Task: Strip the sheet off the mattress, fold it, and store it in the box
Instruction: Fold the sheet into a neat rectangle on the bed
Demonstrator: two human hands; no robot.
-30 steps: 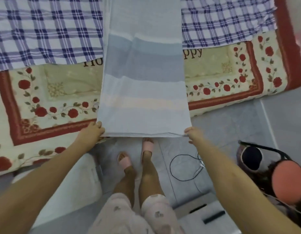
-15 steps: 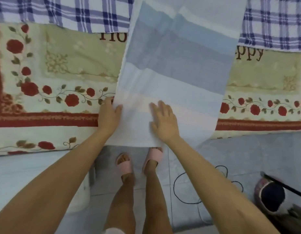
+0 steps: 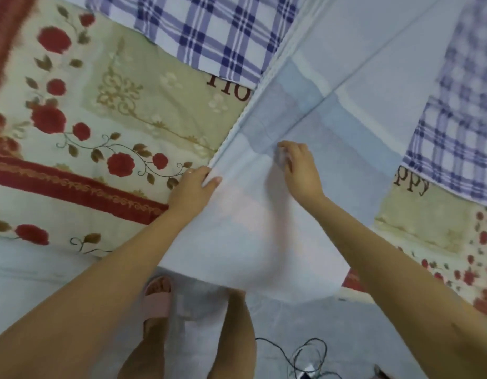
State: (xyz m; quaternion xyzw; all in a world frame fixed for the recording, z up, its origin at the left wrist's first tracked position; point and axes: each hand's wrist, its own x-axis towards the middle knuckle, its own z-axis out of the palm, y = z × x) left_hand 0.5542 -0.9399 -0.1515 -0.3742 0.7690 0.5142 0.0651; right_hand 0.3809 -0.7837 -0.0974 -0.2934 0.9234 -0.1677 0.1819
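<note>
Sheet point(image 3: 305, 127), folded into a long strip, lies across the floral mattress point(image 3: 100, 105), near end overhanging. The left hand point(image 3: 191, 190) grasps its left edge, probably steadying it; the right hand point(image 3: 298, 168) curls onto its middle, pinching or pressing, unclear.

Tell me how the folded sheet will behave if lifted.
Probably floppy: the sheet drapes over the mattress edge and creases near the right hand. Likely light, being thin. Layers may slide apart; stacked edges show by the left hand.

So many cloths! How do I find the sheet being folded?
Start at the big rose-patterned mattress. A long strip lies across it, held by the left hand and right hand: the sheet. It has pale blue bands, not checks or roses.
</note>
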